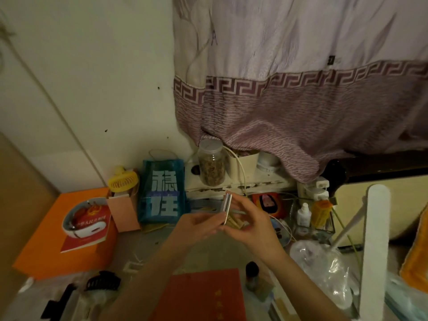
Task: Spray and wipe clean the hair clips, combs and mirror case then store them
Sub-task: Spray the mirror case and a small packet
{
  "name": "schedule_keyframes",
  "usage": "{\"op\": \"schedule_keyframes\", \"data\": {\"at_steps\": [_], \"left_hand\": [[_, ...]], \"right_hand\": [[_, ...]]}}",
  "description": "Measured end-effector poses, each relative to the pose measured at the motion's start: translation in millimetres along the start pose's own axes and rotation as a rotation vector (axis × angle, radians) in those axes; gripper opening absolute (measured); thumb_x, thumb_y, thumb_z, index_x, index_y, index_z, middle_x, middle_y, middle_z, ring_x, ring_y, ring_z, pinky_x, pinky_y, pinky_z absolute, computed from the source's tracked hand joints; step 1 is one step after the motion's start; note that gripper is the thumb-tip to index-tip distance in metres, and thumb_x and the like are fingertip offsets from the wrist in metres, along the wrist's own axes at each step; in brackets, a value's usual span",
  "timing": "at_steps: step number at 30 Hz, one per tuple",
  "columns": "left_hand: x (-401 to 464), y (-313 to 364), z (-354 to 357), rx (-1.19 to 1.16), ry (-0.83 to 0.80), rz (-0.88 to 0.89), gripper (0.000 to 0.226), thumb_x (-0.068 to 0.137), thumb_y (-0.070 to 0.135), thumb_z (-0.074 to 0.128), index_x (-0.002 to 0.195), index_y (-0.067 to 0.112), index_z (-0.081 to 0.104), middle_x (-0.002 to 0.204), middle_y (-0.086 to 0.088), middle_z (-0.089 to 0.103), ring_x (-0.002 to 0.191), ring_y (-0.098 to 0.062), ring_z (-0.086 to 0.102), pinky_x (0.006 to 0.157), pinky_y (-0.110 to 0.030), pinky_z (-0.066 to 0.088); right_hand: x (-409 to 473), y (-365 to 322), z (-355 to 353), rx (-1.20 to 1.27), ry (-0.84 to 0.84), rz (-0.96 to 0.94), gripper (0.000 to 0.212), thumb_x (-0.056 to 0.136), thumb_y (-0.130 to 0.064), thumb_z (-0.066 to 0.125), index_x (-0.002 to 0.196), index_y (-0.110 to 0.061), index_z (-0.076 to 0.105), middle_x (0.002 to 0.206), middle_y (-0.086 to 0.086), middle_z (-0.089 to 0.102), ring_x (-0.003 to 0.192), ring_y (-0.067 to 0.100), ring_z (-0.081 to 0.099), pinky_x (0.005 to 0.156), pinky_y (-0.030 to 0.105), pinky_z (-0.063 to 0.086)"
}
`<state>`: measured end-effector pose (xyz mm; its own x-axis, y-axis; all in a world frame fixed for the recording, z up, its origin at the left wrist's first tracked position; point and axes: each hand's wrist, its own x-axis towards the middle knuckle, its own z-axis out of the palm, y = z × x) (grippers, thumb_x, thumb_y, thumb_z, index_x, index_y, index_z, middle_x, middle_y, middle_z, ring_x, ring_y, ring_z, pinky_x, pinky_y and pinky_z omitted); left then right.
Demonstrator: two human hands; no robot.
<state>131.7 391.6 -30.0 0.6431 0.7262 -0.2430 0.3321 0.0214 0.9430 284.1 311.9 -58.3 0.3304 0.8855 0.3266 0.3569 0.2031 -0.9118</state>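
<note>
Head view: a cluttered table top (143,249) below a purple-banded curtain (301,112), seen from above.
Hands: two, both raised over the table's middle, meeting at one thing.
Mirror case: one, white and flat (227,208), held edge-on and upright between the hands, above the table and just in front of the white shelf (238,185).
Left hand: (196,224) fingers curled, pinching the case's lower left edge.
Right hand: (251,222) fingers bent round the case's right side; tan pieces show under the fingers, what they are I cannot tell.
Hair clips: one black claw clip (103,280) on the table at lower left, well apart from the hands.
Comb: one black flat shape (59,301) at the lower left edge; too dark to be sure it is a comb.
Bottles: one dark-capped small bottle (252,275) near the right forearm; one white dropper bottle (303,215) and one orange one (320,212) side by side at right.
Jars: one clear jar of brown bits (211,165) on the shelf.
Bags: one blue bag (163,193) with white characters.
Fans: one yellow fan (122,179).
Boxes: one orange box (53,249), a red booklet (85,232) on it.
Folders: one red folder (203,297) at the bottom.
</note>
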Motion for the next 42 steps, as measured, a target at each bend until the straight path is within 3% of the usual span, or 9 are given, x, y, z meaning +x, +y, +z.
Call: {"op": "schedule_keyframes", "data": {"at_steps": [3,6,9,16,21,25,32,38,42], "left_hand": [[5.0,-1.6,-9.6,0.082,-0.004,0.028,0.051,0.053,0.079,0.052,0.076,0.038,0.073,0.091,0.007,0.075,0.089,-0.004,0.068,0.081,-0.021,0.050],[7.4,0.6,-18.5,0.092,0.021,0.065,0.043,0.062,0.068,0.051,0.085,0.037,0.071,0.095,0.005,0.074,0.086,-0.003,0.067,0.080,-0.021,0.050],[2.1,6.5,-25.7,0.192,0.021,0.248,0.024,0.071,0.056,0.059,0.094,0.057,0.066,0.097,0.023,0.070,0.093,0.003,0.065,0.074,-0.010,0.049],[-2.7,20.7,-33.2,0.381,-0.030,0.554,0.084,0.057,0.030,0.085,0.130,0.036,0.043,0.128,0.017,0.052,0.116,0.014,0.047,0.093,-0.003,0.036],[-1.6,23.4,-27.1,0.428,-0.072,0.678,0.084,0.060,0.016,0.088,0.132,0.027,0.046,0.131,0.009,0.055,0.121,-0.001,0.051,0.099,-0.013,0.041],[-6.3,30.5,-24.0,0.396,-0.059,0.680,0.074,0.061,0.020,0.086,0.124,0.041,0.053,0.122,0.027,0.059,0.115,0.005,0.054,0.092,-0.007,0.042],[-3.4,28.8,-27.3,0.363,-0.044,0.685,0.068,0.067,0.013,0.085,0.125,0.030,0.053,0.123,0.010,0.061,0.113,0.000,0.059,0.091,-0.011,0.046],[-1.5,28.3,-32.9,0.302,-0.077,0.608,0.065,0.069,0.025,0.083,0.128,0.018,0.056,0.125,0.011,0.064,0.117,-0.007,0.059,0.097,-0.022,0.047],[-0.6,25.8,-38.1,0.223,-0.078,0.554,0.066,0.068,0.011,0.083,0.127,0.021,0.055,0.127,0.014,0.061,0.115,-0.009,0.060,0.089,-0.021,0.052]], "right_hand": [[4.7,-2.3,-4.7,0.065,-0.009,0.013,0.062,0.074,-0.008,0.080,0.125,-0.030,0.053,0.118,-0.011,0.065,0.113,0.009,0.060,0.093,0.031,0.052],[9.0,-5.6,-7.1,0.146,-0.048,0.046,0.059,0.072,-0.008,0.079,0.124,-0.023,0.054,0.119,0.001,0.066,0.114,0.014,0.061,0.096,0.042,0.051],[12.2,-7.9,-8.1,0.211,-0.089,0.073,0.058,0.068,-0.022,0.077,0.122,-0.022,0.056,0.117,0.003,0.067,0.110,0.014,0.063,0.092,0.034,0.053],[12.7,-10.3,-9.1,0.327,-0.223,0.242,0.030,0.084,-0.016,0.067,0.113,-0.010,0.064,0.081,-0.011,0.072,0.070,-0.003,0.064,0.058,0.010,0.046],[12.0,-11.4,-4.9,0.358,-0.272,0.346,0.049,0.076,-0.044,0.070,0.116,-0.016,0.067,0.110,0.005,0.072,0.102,0.023,0.068,0.089,0.038,0.054],[12.0,-12.9,-4.0,0.373,-0.246,0.394,0.055,0.072,-0.052,0.073,0.113,-0.016,0.069,0.108,0.008,0.072,0.100,0.024,0.068,0.083,0.037,0.055],[9.0,-25.6,-3.9,0.380,-0.251,0.391,0.047,0.075,-0.049,0.067,0.108,-0.016,0.070,0.081,-0.007,0.073,0.076,0.006,0.069,0.064,0.020,0.052],[9.8,-30.0,-6.1,0.415,-0.243,0.386,0.039,0.075,-0.047,0.067,0.100,-0.019,0.073,0.086,0.000,0.075,0.079,0.010,0.070,0.061,0.021,0.053],[10.3,-28.0,-8.3,0.457,-0.245,0.397,0.048,0.074,-0.049,0.067,0.111,-0.018,0.071,0.103,0.009,0.073,0.091,0.017,0.070,0.069,0.024,0.056]]}}
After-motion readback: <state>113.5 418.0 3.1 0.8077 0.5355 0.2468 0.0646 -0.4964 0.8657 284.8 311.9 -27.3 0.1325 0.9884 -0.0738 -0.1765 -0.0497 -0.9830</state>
